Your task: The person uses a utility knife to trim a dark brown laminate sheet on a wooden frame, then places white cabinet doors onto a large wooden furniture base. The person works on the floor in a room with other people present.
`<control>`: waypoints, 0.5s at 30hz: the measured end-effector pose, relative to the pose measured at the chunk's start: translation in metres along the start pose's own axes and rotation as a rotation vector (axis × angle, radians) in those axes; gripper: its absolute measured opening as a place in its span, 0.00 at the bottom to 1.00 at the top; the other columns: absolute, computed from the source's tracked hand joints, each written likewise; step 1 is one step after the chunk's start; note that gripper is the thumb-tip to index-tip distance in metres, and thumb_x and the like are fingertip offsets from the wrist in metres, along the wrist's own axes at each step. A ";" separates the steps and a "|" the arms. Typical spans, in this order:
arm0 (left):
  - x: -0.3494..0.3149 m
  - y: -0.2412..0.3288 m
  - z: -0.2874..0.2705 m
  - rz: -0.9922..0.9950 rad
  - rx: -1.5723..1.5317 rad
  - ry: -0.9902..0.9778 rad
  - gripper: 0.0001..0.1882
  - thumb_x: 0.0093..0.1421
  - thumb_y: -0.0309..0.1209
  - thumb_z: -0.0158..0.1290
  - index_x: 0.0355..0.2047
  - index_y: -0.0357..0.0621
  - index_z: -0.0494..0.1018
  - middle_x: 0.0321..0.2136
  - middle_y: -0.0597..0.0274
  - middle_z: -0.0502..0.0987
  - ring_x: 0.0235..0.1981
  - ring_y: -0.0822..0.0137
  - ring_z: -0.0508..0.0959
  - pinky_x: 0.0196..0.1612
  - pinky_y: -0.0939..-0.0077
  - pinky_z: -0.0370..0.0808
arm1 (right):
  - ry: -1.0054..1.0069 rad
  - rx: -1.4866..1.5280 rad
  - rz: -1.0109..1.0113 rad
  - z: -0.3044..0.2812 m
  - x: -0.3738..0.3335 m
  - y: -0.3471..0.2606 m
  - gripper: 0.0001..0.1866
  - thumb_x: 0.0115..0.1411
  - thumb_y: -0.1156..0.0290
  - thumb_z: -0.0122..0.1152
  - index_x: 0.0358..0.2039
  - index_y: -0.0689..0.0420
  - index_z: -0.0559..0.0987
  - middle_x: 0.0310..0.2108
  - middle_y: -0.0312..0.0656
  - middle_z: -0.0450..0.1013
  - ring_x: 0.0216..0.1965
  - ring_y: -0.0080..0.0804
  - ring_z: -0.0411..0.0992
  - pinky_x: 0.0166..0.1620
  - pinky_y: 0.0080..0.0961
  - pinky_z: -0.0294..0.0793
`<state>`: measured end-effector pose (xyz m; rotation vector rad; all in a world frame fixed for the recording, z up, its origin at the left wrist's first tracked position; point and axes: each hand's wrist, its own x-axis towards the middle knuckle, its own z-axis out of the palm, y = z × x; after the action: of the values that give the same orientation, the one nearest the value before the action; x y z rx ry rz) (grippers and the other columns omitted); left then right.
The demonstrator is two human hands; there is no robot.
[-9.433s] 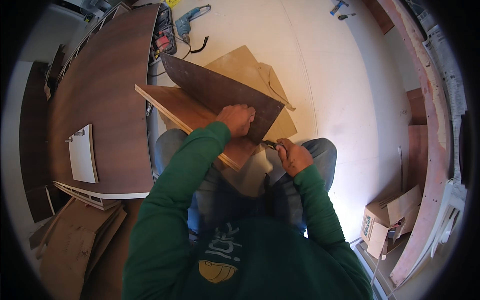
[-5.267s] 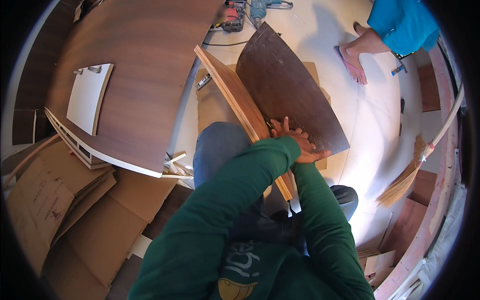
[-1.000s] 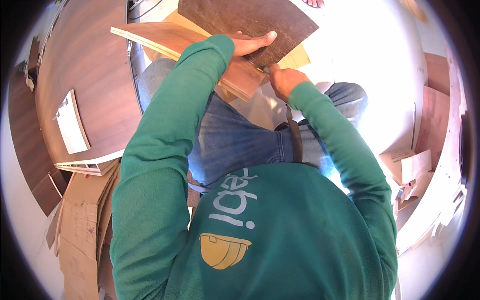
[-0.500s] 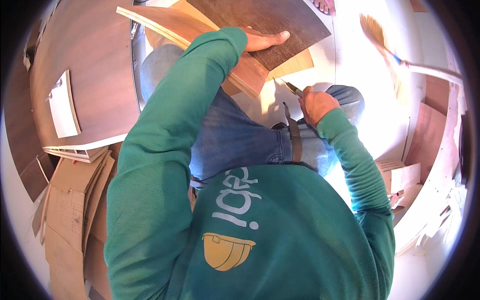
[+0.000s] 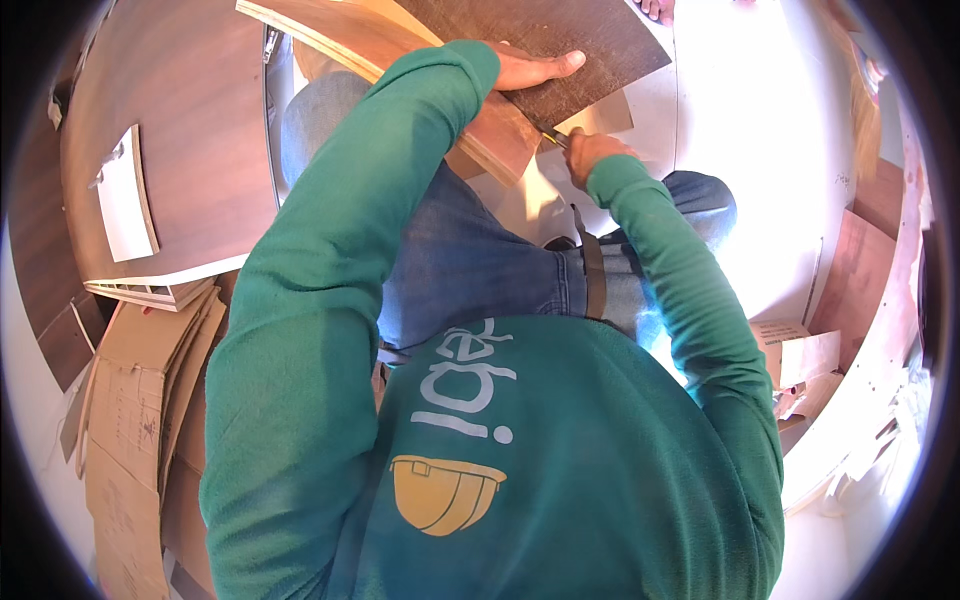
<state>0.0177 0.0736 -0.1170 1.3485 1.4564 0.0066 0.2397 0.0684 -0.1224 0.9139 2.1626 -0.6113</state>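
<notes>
My left hand [image 5: 535, 68] lies on the dark brown sheet [image 5: 590, 45], its thumb stretched out over the surface; the other fingers are mostly hidden. Beneath and to the left is a plywood board [image 5: 500, 140] with a pale layered edge, angled across my lap area. My right hand [image 5: 592, 158] is closed around a utility knife [image 5: 556, 138] with a dark and yellow body. The knife's tip meets the near corner of the dark sheet, beside the plywood's end. Whether the blade cuts into it cannot be seen.
A large brown panel [image 5: 180, 120] stands at left with a small white-faced piece [image 5: 125, 200] on it. Folded cardboard [image 5: 130, 400] leans below. To the right are a straw broom [image 5: 866, 125] and an open carton [image 5: 800, 355]. Another person's foot [image 5: 655, 10] is at the top.
My right hand has moved left and away from me, bringing the utility knife to the dark sheet's corner. My left hand stays on the sheet. The broom has swung to the right.
</notes>
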 end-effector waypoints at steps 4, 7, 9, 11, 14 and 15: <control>-0.029 0.034 -0.007 -0.140 -0.026 0.044 0.66 0.50 0.87 0.25 0.72 0.47 0.60 0.73 0.44 0.54 0.77 0.47 0.45 0.76 0.42 0.43 | -0.067 -0.079 -0.021 -0.013 -0.052 0.019 0.20 0.71 0.57 0.50 0.50 0.63 0.74 0.41 0.59 0.80 0.46 0.59 0.80 0.50 0.51 0.78; -0.021 0.027 -0.004 -0.138 -0.048 0.021 0.65 0.51 0.87 0.24 0.72 0.49 0.60 0.73 0.44 0.54 0.77 0.47 0.46 0.75 0.41 0.44 | 0.002 -0.046 0.020 -0.027 -0.088 0.016 0.20 0.70 0.58 0.52 0.48 0.64 0.73 0.38 0.59 0.81 0.43 0.60 0.80 0.48 0.52 0.78; -0.015 0.026 -0.004 -0.182 -0.027 -0.006 0.64 0.51 0.87 0.22 0.73 0.54 0.60 0.73 0.45 0.55 0.77 0.47 0.46 0.75 0.41 0.44 | 0.060 0.005 0.010 -0.033 -0.088 0.010 0.20 0.71 0.58 0.51 0.47 0.65 0.73 0.36 0.59 0.81 0.41 0.60 0.80 0.47 0.53 0.78; -0.010 0.018 -0.002 -0.166 0.036 0.032 0.62 0.51 0.87 0.21 0.73 0.60 0.58 0.74 0.47 0.55 0.77 0.46 0.45 0.75 0.40 0.43 | 0.091 0.052 -0.055 -0.041 -0.076 0.000 0.20 0.72 0.57 0.50 0.46 0.65 0.73 0.34 0.58 0.81 0.40 0.62 0.80 0.46 0.54 0.78; -0.013 0.028 -0.008 -0.097 0.097 0.025 0.60 0.51 0.87 0.19 0.74 0.67 0.56 0.74 0.51 0.53 0.77 0.47 0.43 0.76 0.41 0.41 | 0.177 0.077 -0.061 -0.008 -0.023 -0.008 0.21 0.72 0.56 0.48 0.48 0.64 0.72 0.36 0.59 0.81 0.42 0.61 0.80 0.47 0.53 0.78; -0.017 0.030 -0.009 -0.073 0.107 0.011 0.59 0.51 0.87 0.19 0.74 0.69 0.55 0.75 0.53 0.53 0.77 0.47 0.43 0.76 0.41 0.40 | 0.101 0.060 -0.019 -0.007 -0.020 -0.012 0.20 0.71 0.60 0.47 0.50 0.65 0.72 0.40 0.58 0.81 0.44 0.59 0.80 0.49 0.52 0.78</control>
<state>0.0286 0.0776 -0.0836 1.3822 1.5329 -0.1132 0.2382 0.0570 -0.1018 0.9759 2.2557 -0.6555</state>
